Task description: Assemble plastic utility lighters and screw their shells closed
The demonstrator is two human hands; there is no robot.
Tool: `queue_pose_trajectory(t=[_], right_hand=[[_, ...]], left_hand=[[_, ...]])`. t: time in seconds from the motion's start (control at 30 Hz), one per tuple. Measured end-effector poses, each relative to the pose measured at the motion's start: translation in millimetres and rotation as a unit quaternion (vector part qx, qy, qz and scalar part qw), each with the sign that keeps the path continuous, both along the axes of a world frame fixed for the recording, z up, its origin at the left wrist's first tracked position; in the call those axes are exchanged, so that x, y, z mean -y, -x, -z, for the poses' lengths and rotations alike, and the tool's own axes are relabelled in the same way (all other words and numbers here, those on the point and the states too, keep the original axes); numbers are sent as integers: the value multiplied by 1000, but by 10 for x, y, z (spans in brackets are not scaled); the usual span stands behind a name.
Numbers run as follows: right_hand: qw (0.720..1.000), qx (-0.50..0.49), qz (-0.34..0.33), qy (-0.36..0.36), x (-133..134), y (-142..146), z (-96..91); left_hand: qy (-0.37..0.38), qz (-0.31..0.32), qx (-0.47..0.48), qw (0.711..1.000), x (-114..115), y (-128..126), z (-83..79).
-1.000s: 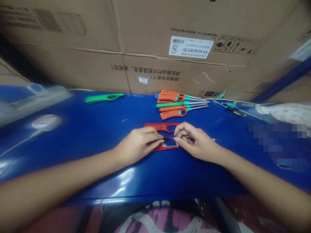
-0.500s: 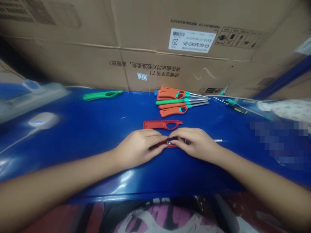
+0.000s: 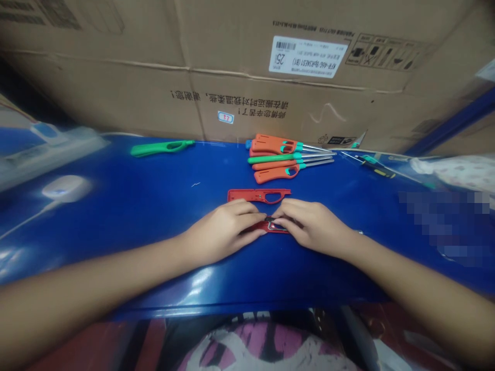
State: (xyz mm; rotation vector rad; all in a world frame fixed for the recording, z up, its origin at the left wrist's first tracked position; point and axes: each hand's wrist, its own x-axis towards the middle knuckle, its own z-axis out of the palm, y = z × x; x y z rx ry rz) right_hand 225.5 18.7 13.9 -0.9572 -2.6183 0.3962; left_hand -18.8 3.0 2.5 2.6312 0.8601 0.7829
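Between my hands lies an opened red lighter shell (image 3: 279, 230), the long-necked kind, with a thin wire and a small black part (image 3: 269, 219) in its middle. My left hand (image 3: 228, 226) is closed around the shell's handle end, thumb along the near edge. My right hand (image 3: 309, 221) pinches at the black part with finger and thumb; its palm covers the front of the lighter. A bit of metal tube tip (image 3: 360, 232) peeks out beyond my right wrist. Just behind my hands rests the loose red shell half (image 3: 243, 196), hollow side showing.
Several orange and green long lighters (image 3: 276, 175) are piled at the back. A green shell half (image 3: 158, 148) lies further left, near a white power strip (image 3: 50, 149) and a white plug-like device (image 3: 65, 188). Screwdrivers (image 3: 373, 166) lie back right. A cardboard box (image 3: 232, 77) walls off the table's rear.
My right hand has shifted slightly, so more of the wire and the black part shows, and less of the metal tube. The view has tilted a little. Both hands stay at the lighter.
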Motion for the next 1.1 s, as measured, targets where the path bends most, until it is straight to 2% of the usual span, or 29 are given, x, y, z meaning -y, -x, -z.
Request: queue_pose_trajectory(t=[0.33,0.6,0.7,0.9,1.1], right_hand=[[1000,13,8,-2,32,9,-19],[999,-44,21,-1,18,-12,-55],[999,-43,19,-2,2,-22,-69],[998,-57,25,29,-30,1,-31],[996,-64,35,44,-17,30,-24]], left_hand=[[-56,-7,-67,996,5,-11,-42],[-127,-14,-177,976,95,-39,-141],[-115,-3,-173,978,119,-32,-132],[-41,-1,-116,992,100,-10,-94],[-6,-3,-127,992,114,-33,-142]])
